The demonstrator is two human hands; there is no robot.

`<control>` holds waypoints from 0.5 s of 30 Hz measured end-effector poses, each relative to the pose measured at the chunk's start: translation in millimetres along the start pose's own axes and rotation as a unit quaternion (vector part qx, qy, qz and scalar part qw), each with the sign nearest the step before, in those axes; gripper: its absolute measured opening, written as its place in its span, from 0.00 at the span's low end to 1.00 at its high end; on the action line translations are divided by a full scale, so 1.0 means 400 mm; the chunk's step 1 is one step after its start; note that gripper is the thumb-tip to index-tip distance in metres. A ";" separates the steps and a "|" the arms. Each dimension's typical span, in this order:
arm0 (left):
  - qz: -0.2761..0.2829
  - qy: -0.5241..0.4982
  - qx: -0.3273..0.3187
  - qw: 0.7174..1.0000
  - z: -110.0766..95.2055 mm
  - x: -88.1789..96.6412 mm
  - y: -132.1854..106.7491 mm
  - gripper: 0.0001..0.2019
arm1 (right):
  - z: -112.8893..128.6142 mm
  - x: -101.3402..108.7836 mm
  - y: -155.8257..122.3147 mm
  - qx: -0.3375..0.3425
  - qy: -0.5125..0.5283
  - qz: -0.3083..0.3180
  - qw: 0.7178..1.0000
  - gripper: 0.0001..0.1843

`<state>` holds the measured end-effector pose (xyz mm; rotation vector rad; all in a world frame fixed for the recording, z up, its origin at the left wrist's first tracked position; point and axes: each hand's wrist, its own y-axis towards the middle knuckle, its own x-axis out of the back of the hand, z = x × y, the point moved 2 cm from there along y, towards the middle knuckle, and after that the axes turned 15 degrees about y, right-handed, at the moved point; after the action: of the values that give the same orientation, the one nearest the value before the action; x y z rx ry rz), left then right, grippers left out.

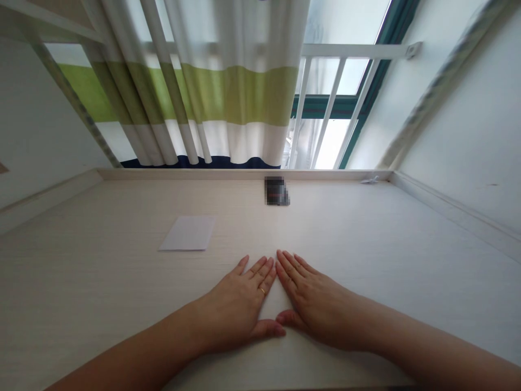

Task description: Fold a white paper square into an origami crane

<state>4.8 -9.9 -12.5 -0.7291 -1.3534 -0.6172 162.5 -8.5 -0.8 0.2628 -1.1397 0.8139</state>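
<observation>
My left hand (242, 307) lies flat, palm down, on the pale wooden tabletop (109, 288), its fingers stretched out and a thin ring on one of them. Beside it my right hand (313, 298) rests flat in the same way. The fingertips of both hands meet or nearly meet, and so do the thumbs, framing a small triangle of bare surface. Neither hand holds anything. Beyond the left hand lies a white rectangular sheet, apparently paper (188, 233). Farther off, near the back edge, is a dark blurred-out item (275, 191) whose kind I cannot make out.
A low rim (195, 174) runs along the back of the surface. At its right corner sits a small white item (369, 180), too small to name. Behind hang striped curtains (240, 92) next to a window with white bars (325, 108). Pale walls stand at both sides.
</observation>
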 end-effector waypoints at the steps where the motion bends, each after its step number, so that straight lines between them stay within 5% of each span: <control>1: 0.016 -0.001 0.004 1.000 0.002 0.005 -0.003 0.40 | -0.001 0.001 -0.001 -0.009 0.006 0.004 1.000 0.40; 7: 0.040 0.001 0.039 0.998 0.014 0.014 -0.021 0.40 | 0.003 -0.005 -0.005 -0.022 -0.029 0.005 0.999 0.40; 15: 0.031 0.008 0.072 0.997 0.033 0.020 -0.030 0.33 | -0.008 -0.009 -0.007 -0.007 -0.140 -0.089 0.986 0.34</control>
<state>-11.6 -7.1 -2.3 -0.6452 -1.3404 -0.4706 166.0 -10.2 -4.6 0.4726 -1.3615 0.6228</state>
